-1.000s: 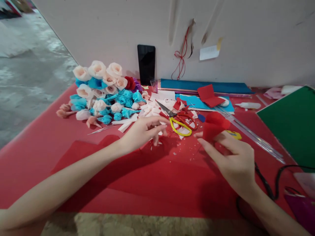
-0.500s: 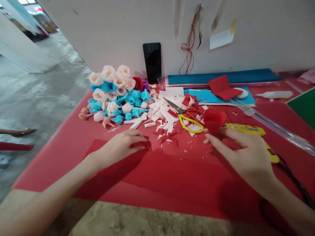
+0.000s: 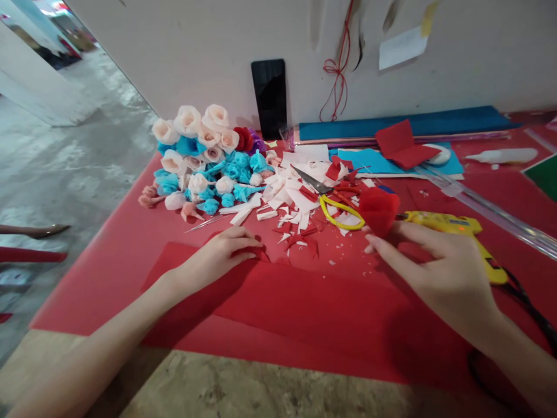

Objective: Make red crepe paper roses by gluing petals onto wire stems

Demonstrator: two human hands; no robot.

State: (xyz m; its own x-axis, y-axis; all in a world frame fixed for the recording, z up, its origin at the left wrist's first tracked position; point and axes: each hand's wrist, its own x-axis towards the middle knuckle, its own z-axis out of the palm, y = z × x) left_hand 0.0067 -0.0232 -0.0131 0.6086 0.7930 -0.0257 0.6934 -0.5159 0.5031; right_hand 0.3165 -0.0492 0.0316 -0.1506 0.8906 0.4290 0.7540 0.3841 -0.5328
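My right hand [image 3: 439,270] holds a rolled red paper flower [image 3: 378,210] upright between thumb and fingers, just in front of the yellow-handled scissors [image 3: 331,203]. My left hand [image 3: 221,252] lies on the red sheet [image 3: 304,302], its fingers curled on a small red paper piece [image 3: 255,253] at the sheet's edge. A yellow glue gun [image 3: 452,229] lies behind my right hand. White and red paper scraps [image 3: 291,212] are scattered between the hands and the scissors.
A heap of pink, white and blue paper flowers [image 3: 204,162] sits at the back left. A black phone [image 3: 270,98] leans on the wall. Blue and red paper sheets [image 3: 400,145], a clear ruler [image 3: 491,212], a glue bottle [image 3: 500,155] and a black cable [image 3: 531,313] lie to the right.
My left hand pulled back from the scissors and scraps to the near red sheet and closed on a red piece. My right hand kept the red flower; the view shifted left.
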